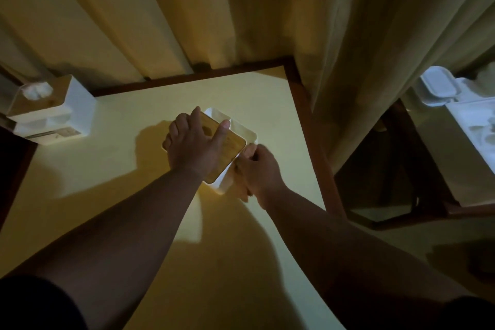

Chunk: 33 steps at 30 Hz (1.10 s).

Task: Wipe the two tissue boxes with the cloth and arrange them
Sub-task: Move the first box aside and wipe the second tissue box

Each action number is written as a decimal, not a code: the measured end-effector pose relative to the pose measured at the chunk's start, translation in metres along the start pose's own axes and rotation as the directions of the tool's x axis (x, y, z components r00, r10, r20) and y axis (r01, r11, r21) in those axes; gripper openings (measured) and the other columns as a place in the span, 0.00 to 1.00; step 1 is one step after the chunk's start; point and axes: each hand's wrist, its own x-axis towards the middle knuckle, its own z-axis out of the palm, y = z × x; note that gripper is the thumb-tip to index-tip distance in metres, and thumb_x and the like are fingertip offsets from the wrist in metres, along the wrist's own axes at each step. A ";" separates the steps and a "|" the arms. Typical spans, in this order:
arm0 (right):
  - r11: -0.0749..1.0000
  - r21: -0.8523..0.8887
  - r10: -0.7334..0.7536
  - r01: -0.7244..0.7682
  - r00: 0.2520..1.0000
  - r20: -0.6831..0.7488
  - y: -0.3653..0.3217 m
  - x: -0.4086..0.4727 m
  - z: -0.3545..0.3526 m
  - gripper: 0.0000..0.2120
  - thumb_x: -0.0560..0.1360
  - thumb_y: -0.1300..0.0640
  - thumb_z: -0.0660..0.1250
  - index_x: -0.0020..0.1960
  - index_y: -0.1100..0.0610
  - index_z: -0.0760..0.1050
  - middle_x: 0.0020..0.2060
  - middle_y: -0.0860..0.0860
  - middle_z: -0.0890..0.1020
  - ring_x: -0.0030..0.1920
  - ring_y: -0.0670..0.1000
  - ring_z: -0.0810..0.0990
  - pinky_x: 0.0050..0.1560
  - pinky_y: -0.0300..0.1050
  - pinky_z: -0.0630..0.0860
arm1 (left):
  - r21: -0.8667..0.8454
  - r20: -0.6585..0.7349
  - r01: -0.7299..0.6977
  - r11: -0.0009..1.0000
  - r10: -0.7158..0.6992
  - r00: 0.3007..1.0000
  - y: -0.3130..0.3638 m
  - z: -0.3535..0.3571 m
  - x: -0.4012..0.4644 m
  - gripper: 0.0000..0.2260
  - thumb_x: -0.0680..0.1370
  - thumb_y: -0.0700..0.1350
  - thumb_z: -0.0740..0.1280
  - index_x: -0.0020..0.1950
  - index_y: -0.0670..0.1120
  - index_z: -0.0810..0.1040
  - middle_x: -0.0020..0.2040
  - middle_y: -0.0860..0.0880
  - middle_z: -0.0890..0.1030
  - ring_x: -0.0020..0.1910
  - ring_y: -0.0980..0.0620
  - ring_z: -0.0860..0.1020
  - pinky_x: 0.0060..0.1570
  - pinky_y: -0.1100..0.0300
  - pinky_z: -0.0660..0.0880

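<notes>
Your left hand (pixel 193 142) lies spread over the wooden lid of the near white plastic tissue box with the bamboo-coloured top (pixel 230 147), fingers reaching over the far-left edge and thumb stretched toward the far rim, so it's gripping and steadying the box. Your right hand (pixel 257 169) is curled tight at the box's right side wall, clenched round something pale. That's most likely the pale wiping cloth (pixel 242 190), a bit of which seems to poke out below the fist, but it's dim, so I can't say for sure.

Box sits mid pale yellow worktop with a dark wooden border (pixel 300 94), turned at an angle, open white compartment at its far end. Second white tissue box with a wooden top and a tissue sticking up (pixel 53 112) stands well apart at the far-left corner of the worktop, nobody touching it.

Progress, my call: you're mid-wipe on box one, working its right side. Can't tell whether the lid or other sides are done. Whether box two has been wiped can't be read from this view, so treat it as possibly pending. Arranging isn't done: boxes are far apart and the near one is skewed. Left: finish this box, check the other, then line them up together.

Cream curtains (pixel 241 8) hang behind.
</notes>
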 end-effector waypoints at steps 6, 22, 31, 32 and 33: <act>0.999 -0.002 -0.044 0.044 0.999 0.015 0.002 -0.008 -0.026 0.11 0.79 0.60 0.63 0.39 0.57 0.80 0.36 0.55 0.85 0.37 0.54 0.85 0.42 0.51 0.83 | -0.030 0.016 0.002 1.000 -0.001 1.000 0.000 -0.004 -0.001 0.38 0.76 0.73 0.50 0.80 0.52 0.57 0.75 0.46 0.64 0.75 0.43 0.60 0.71 0.44 0.60; 0.976 -0.009 0.219 -0.219 0.976 0.009 0.064 -0.028 -0.080 0.07 0.81 0.62 0.63 0.53 0.62 0.80 0.45 0.60 0.84 0.37 0.54 0.81 0.33 0.45 0.74 | -0.113 0.096 0.063 0.992 -0.052 0.994 0.006 -0.017 -0.038 0.38 0.79 0.69 0.57 0.82 0.55 0.49 0.78 0.43 0.61 0.77 0.41 0.59 0.73 0.42 0.59; 0.971 0.080 0.223 -0.226 0.974 0.043 0.080 -0.035 -0.073 0.08 0.80 0.65 0.61 0.52 0.66 0.78 0.42 0.62 0.81 0.37 0.57 0.79 0.33 0.49 0.72 | 0.009 0.155 -0.200 0.980 0.196 0.968 -0.023 -0.014 -0.027 0.35 0.79 0.69 0.53 0.82 0.58 0.47 0.81 0.48 0.58 0.78 0.42 0.58 0.73 0.43 0.62; 0.971 0.089 0.218 -0.221 0.975 0.039 0.080 -0.034 -0.072 0.09 0.80 0.65 0.60 0.51 0.68 0.78 0.41 0.63 0.80 0.36 0.57 0.78 0.32 0.48 0.71 | -0.073 0.165 -0.195 0.978 0.205 0.965 -0.032 -0.020 -0.019 0.33 0.81 0.66 0.56 0.82 0.58 0.50 0.80 0.49 0.61 0.76 0.44 0.62 0.71 0.45 0.65; 0.973 0.083 0.214 -0.217 0.976 0.044 0.078 -0.033 -0.071 0.09 0.79 0.66 0.60 0.50 0.67 0.79 0.40 0.62 0.80 0.35 0.57 0.78 0.31 0.47 0.71 | -0.201 0.167 -0.146 0.969 0.180 0.969 -0.040 -0.024 -0.012 0.30 0.82 0.61 0.58 0.82 0.57 0.53 0.77 0.51 0.66 0.72 0.47 0.67 0.66 0.49 0.68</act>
